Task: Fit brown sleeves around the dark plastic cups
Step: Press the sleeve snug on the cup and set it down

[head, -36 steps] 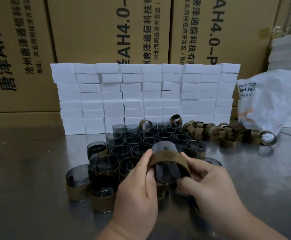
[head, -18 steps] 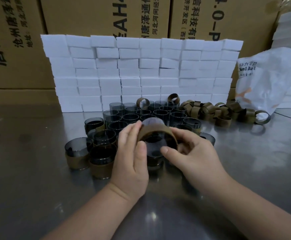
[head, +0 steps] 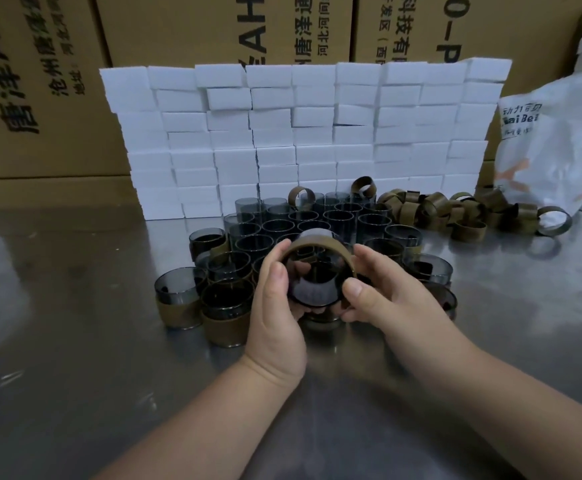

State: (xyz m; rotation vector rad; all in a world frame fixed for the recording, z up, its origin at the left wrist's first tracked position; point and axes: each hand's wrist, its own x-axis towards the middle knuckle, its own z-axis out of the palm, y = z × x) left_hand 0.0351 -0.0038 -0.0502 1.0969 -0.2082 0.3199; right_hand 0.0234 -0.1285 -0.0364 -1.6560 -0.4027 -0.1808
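Between my hands is a dark plastic cup [head: 317,289], tipped on its side with its bottom facing me. A brown sleeve [head: 317,242] wraps its upper wall. My left hand [head: 275,303] grips the cup's left side and my right hand [head: 383,292] grips its right side, thumbs toward me. Behind them stand several bare dark cups [head: 317,220] in rows. Several sleeved cups [head: 227,310] stand to the left. A heap of loose brown sleeves [head: 448,213] lies at the back right.
A wall of stacked white foam blocks [head: 300,133] runs behind the cups, with cardboard boxes [head: 178,29] behind it. A white plastic bag [head: 552,143] sits at the far right. Everything rests on a shiny metal table [head: 75,341].
The cup with its sleeve has turned in my hands so its bottom faces me more squarely. Both hands stay on it. The camera has tilted.
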